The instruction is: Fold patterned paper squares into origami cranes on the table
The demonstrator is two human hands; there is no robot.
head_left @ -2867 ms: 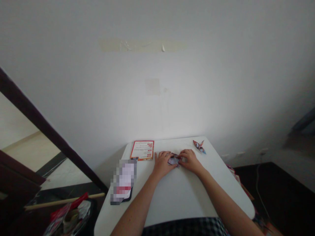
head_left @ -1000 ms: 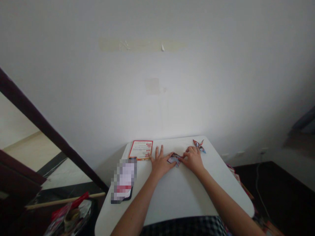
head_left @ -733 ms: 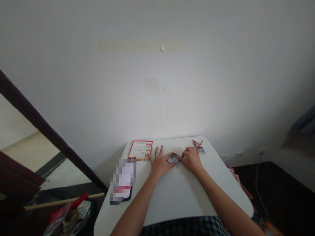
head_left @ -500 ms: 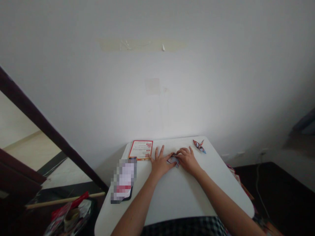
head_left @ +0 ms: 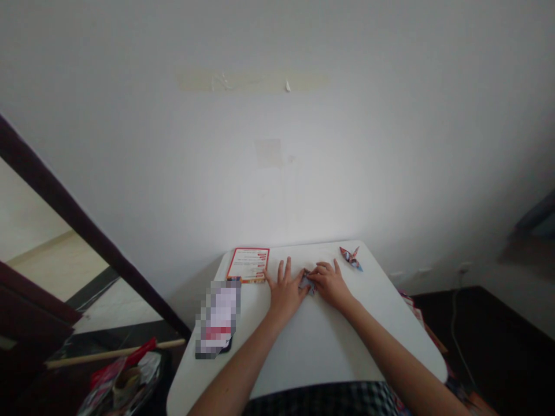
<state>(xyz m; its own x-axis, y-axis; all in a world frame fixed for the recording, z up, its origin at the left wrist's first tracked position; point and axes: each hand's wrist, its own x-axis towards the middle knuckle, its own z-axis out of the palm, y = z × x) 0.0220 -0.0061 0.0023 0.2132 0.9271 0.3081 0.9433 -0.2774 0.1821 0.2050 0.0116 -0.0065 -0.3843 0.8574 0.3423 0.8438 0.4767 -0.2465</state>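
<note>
A small piece of folded patterned paper (head_left: 309, 284) lies on the white table between my hands. My left hand (head_left: 285, 290) presses its left side with thumb and index finger, the other fingers spread over the table. From the right, my right hand (head_left: 331, 283) pinches the paper's upper edge, its fingers bent and partly hiding it. Beyond my right hand sits a folded paper crane (head_left: 351, 259) in red and blue print. The little finger of my left hand reaches the edge of a red-bordered printed card or stack of paper (head_left: 249, 264).
A phone (head_left: 220, 318) with a blurred screen lies at the left of the table (head_left: 312, 352). The wall (head_left: 303, 202) rises right behind the table. On the floor at lower left are a bin with wrappers (head_left: 130, 381) and a wooden stick (head_left: 113, 354).
My left hand has turned a little and shifted right, its index finger drawn back along the paper. The right hand stays at the paper, which appears slightly smaller or more covered.
</note>
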